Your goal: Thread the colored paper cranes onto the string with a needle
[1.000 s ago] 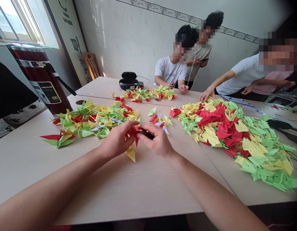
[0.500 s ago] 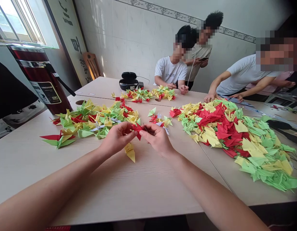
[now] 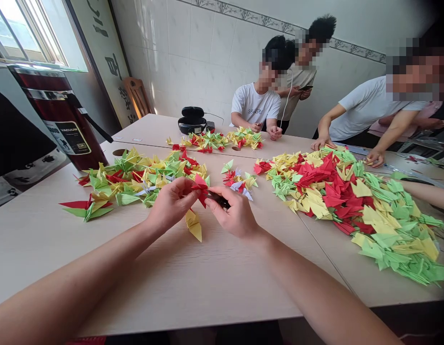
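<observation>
A red paper crane (image 3: pixel 201 183) is pinched between the thumb and fingers of my left hand (image 3: pixel 171 203), above the table's near middle. My right hand (image 3: pixel 238 213) is closed round a small dark tool (image 3: pixel 222 200), whose kind I cannot make out; its tip is close to or touching the crane. Just below my hands a yellow paper crane (image 3: pixel 193 226) hangs or lies; what it is fixed to is hidden. Behind my left hand lies a heap of mixed paper cranes (image 3: pixel 124 175), and a few more cranes (image 3: pixel 239 179) lie past my right hand.
A large pile of folded cranes (image 3: pixel 337 187) covers the table's right side; another row (image 3: pixel 215 140) lies farther back. On the left stands a dark red vacuum flask (image 3: pixel 60 115). A black case (image 3: pixel 192 120) sits at the back. Several people are round the far side.
My right hand has drawn slightly away from the crane and more of the dark tool shows. The red crane has turned and risen a little. At the right, a person's hands have moved over the pile.
</observation>
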`<action>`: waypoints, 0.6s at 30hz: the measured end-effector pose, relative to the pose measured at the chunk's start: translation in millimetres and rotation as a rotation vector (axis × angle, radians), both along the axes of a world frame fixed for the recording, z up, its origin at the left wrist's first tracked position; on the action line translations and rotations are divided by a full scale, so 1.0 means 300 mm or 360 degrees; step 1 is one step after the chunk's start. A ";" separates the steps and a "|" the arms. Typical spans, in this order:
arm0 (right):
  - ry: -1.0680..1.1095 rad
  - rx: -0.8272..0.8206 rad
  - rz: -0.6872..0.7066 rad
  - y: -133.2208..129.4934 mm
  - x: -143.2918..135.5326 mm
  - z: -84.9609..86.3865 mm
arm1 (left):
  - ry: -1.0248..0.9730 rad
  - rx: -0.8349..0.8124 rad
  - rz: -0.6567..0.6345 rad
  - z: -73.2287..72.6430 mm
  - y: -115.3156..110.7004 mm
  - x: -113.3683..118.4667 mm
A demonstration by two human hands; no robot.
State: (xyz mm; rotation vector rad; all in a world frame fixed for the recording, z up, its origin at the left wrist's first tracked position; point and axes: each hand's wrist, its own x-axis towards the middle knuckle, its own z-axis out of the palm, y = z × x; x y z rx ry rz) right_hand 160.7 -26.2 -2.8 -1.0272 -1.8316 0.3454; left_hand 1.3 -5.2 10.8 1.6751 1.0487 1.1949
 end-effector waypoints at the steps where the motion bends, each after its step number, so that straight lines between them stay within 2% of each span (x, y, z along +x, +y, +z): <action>1: -0.0039 0.0028 -0.0029 -0.001 0.000 0.000 | 0.0023 0.0023 -0.0008 0.001 -0.003 0.000; 11: -0.0198 0.0038 -0.0203 -0.005 0.005 0.004 | 0.0166 0.0119 -0.0042 0.000 -0.010 0.005; 18: -0.0245 -0.0032 -0.0211 -0.004 0.006 0.007 | 0.0232 0.0190 -0.0020 0.004 -0.019 0.005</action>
